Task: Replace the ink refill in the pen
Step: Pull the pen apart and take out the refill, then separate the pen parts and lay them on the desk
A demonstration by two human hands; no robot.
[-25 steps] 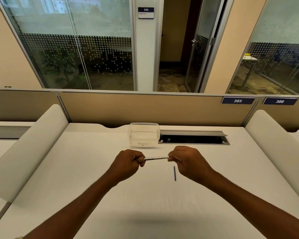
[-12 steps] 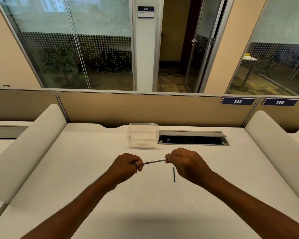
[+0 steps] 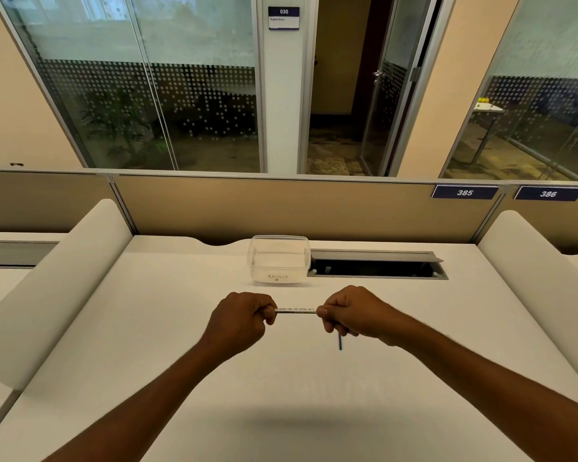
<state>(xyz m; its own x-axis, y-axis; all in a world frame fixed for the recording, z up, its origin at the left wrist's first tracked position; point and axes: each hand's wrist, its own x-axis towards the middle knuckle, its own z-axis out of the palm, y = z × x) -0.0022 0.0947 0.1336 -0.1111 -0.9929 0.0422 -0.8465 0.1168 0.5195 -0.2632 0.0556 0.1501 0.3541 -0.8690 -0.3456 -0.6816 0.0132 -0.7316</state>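
Since half a second ago the pen (image 3: 296, 310) has levelled out, and the right hand now hides the top of the blue refill (image 3: 340, 342) on the desk (image 3: 147, 328). At 9 o'clock of the pen, the left hand (image 3: 239, 320) is fisted tight on one end; at 3 o'clock the right hand (image 3: 351, 311) is clenched on the other — barrel bare between them. Beyond, at 12 o'clock, sits a clear tub (image 3: 278, 258).
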